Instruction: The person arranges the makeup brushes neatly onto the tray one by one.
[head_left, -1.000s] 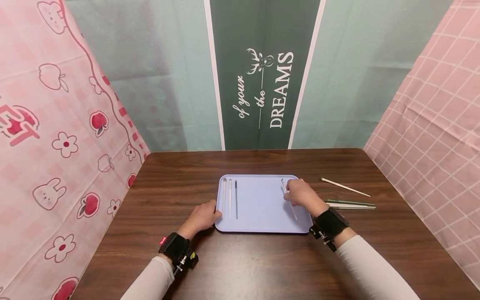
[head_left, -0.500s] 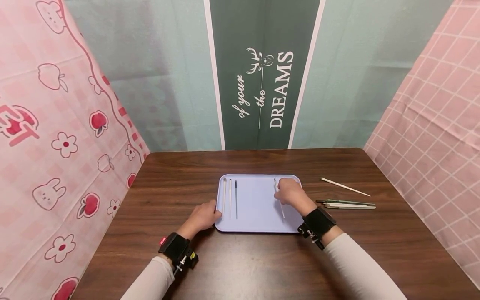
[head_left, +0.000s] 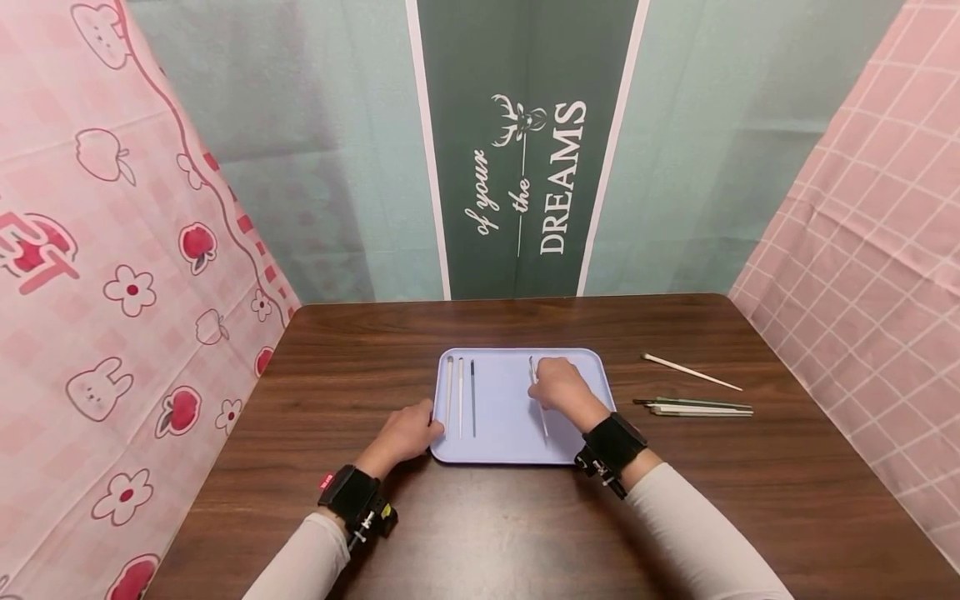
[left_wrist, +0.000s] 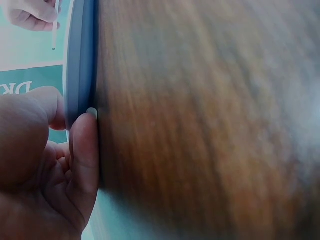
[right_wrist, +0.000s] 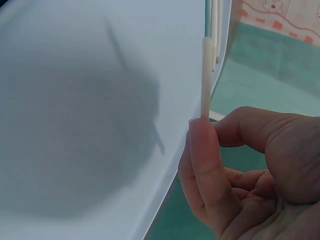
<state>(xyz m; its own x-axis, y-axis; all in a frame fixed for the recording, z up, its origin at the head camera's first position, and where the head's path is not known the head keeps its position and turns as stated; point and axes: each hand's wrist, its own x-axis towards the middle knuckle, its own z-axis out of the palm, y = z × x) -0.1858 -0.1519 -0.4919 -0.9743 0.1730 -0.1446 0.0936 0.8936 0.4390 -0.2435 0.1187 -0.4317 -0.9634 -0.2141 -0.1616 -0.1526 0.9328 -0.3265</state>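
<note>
My left hand holds the left rim of a pale lavender tray. In the left wrist view its thumb and a finger pinch the tray's edge. Above the tray, right of its middle, my right hand pinches a slim pale-handled brush, tilted slightly, its dark tip away from me. The right wrist view shows the brush's handle end sticking out of the fingertips, its shadow on the tray. Three brushes lie side by side along the tray's left: two pale ones and a dark grey-blue one.
Right of the tray, a single pale brush lies slanted on the dark wooden table. Just nearer lies a bunch of several green and white brushes. Cloth hangings stand behind and on both sides.
My right hand has carried the brush leftward across the tray, from near its right side toward the middle. The left hand and the tray have stayed put.
</note>
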